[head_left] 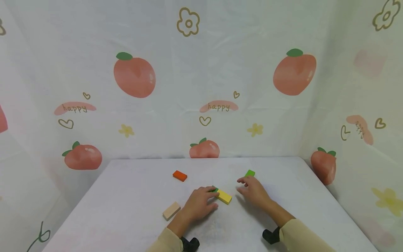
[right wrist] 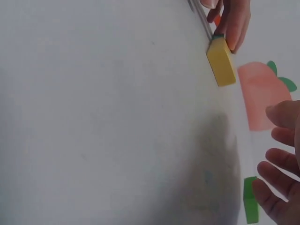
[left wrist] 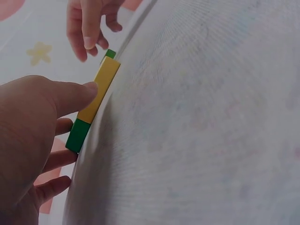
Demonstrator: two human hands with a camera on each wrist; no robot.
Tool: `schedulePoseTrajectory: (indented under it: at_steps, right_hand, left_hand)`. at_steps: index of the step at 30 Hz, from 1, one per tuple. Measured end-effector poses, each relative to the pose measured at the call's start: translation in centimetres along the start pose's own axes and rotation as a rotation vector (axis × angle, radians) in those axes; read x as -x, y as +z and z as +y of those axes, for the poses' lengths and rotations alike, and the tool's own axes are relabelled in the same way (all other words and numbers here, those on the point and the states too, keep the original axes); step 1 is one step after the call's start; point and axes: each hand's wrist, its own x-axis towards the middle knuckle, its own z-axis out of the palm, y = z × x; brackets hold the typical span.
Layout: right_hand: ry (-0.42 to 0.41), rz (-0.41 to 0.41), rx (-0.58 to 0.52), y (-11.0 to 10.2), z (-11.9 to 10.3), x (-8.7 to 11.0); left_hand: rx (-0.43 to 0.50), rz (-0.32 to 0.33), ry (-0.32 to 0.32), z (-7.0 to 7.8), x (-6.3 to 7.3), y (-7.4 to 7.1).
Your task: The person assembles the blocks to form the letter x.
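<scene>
A yellow block (head_left: 225,197) lies end to end with a dark green block (head_left: 215,189) at mid-table. My left hand (head_left: 198,204) is over this pair, its fingertips right at the joint and partly hiding the green one. The left thumb stands apart from the blocks in the head view, though it overlaps the yellow block (left wrist: 107,77) in the left wrist view. To the right, my right hand (head_left: 255,192) hovers with fingers loosely bent and nothing between them. Just beyond its fingers lies a light green block (head_left: 250,173), partly covered by the hand.
An orange-red block (head_left: 179,175) lies farther back, left of the middle. A plain wooden block (head_left: 171,211) rests beside the left wrist. The white table (head_left: 126,196) meets a fruit-printed cloth (head_left: 170,133) at its back and sides.
</scene>
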Motion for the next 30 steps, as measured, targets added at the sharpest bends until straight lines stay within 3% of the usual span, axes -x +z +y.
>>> schedulePoseTrajectory:
  at_steps: [8,22,30]
  right_hand:
    - [-0.177,0.110,0.080,-0.9,0.9,-0.7]
    - [-0.163,0.175,0.082,-1.2,2.8,-2.1]
    - [-0.152,0.139,0.138,-1.1,3.9,-2.6]
  left_hand:
    - [0.005,-0.010,-0.007,0.2,0.1,-0.1]
    - [0.026,-0.015,-0.024,0.1,0.3,-0.1]
    - [0.041,-0.037,-0.039,0.2,0.3,-0.2]
